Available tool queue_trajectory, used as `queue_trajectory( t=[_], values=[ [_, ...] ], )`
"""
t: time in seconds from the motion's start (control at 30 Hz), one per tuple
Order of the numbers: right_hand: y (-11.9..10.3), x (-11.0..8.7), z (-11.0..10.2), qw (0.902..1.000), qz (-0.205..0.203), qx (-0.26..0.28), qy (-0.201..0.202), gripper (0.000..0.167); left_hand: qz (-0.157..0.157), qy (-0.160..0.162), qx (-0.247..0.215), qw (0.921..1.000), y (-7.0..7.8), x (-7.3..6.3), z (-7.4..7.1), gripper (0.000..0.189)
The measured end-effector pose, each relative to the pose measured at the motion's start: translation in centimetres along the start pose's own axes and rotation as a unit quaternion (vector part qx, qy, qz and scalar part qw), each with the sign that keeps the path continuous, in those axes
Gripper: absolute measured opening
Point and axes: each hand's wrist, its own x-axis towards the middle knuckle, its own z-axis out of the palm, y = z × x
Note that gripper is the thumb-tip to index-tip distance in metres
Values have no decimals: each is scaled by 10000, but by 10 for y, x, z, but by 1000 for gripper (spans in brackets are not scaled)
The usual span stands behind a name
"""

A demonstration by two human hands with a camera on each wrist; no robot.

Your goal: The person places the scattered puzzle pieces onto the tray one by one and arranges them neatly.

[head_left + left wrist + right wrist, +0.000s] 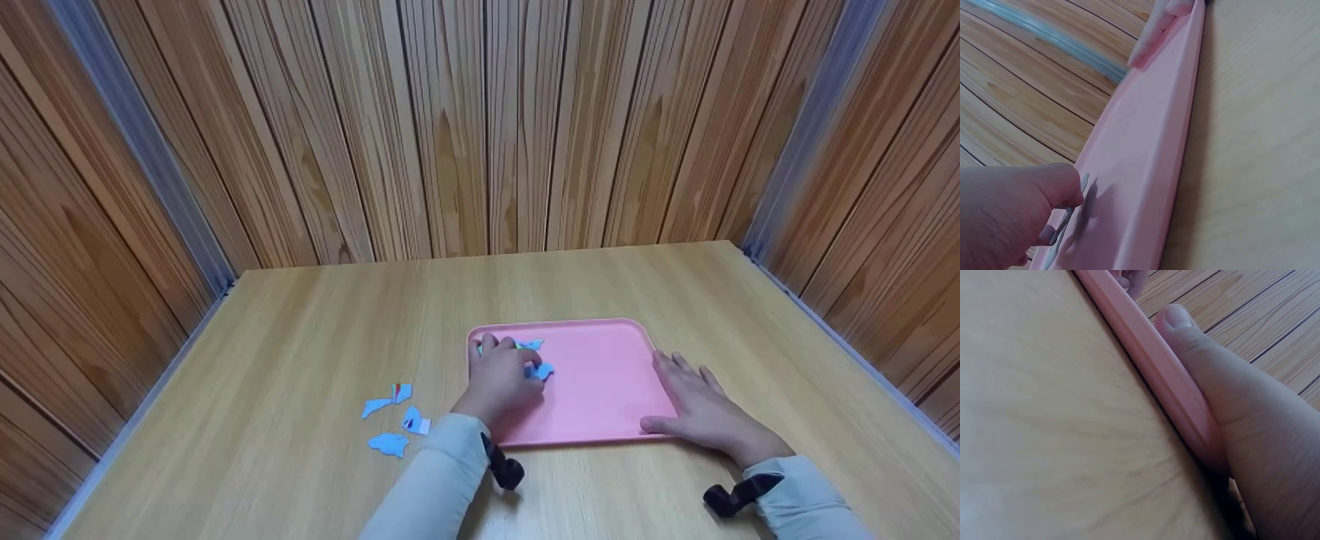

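Note:
A shallow pink tray [596, 386] lies on the wooden table. Over its left part, my left hand [499, 381] pinches a thin blue torn-looking piece [541, 371] between thumb and finger. The left wrist view shows this piece edge-on, close above the tray surface. Another blue piece [532, 345] lies in the tray just beyond the fingers, and the hand partly hides what is under it. My right hand [697, 409] rests on the tray's right edge, fingers extended along the outside and thumb [1179, 323] over the near rim.
Left of the tray, several loose blue pieces lie on the table [300, 360], among them one with a red mark [403, 392] and a plain one [388, 444]. Wood-panelled walls [450, 135] stand behind and at both sides. Each wrist carries a black camera mount.

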Motion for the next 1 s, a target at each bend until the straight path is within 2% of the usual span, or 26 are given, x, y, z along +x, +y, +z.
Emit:
queue_trajectory(
  t=[0.37,0.6,0.77,1.0],
  values=[
    [1,1,1,9999,87,36,-101,109,-17,-26,-285,9996,14,4,13,29],
    [-1,1,0,9998,137,48,-147,109,162,62,105,9998,28,9,19,29],
    [-2,2,1,9996,188,109,-188,110,164,131,-5,9998,33,11,23,28],
    [1,1,1,9999,33,109,-22,107,138,189,46,9997,41,14,29,27]
  ],
)
